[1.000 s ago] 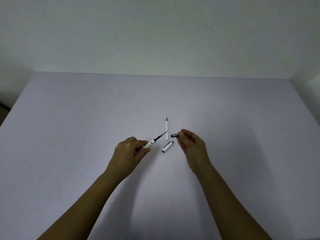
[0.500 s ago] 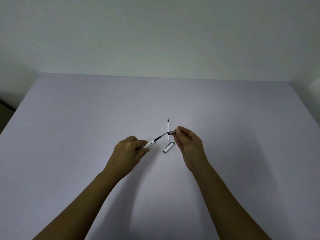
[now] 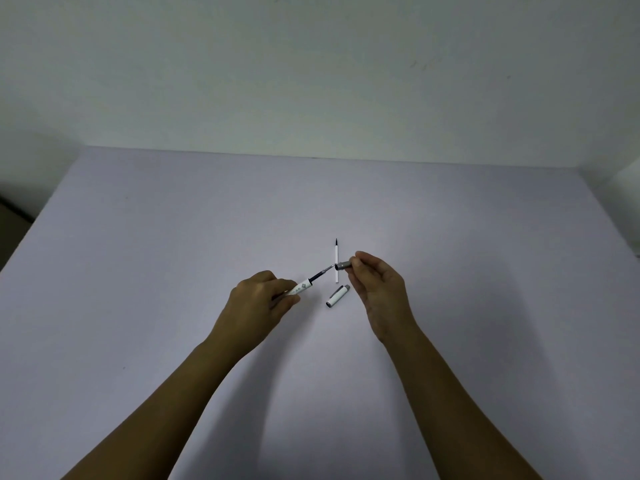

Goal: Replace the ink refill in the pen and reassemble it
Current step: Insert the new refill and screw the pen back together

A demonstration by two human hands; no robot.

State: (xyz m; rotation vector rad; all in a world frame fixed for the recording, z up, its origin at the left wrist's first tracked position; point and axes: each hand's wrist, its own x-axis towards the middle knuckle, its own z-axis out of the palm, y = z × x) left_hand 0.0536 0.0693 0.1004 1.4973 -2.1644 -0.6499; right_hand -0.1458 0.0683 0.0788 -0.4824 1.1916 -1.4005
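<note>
Partly, the left hand (image 3: 258, 301) hides the pen barrel (image 3: 300, 288).

Two refills (image 3: 336, 263), one barrel (image 3: 300, 288), one cap (image 3: 338, 295), one grip section (image 3: 343, 265)

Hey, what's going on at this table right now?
A person is putting a pen back together. The left hand holds the white pen barrel with a refill's dark tip sticking out of it. The right hand pinches the grey grip section and has it right at that tip, about to slide on. A loose white refill and the pen cap lie on the table just behind and below the hands.
</note>
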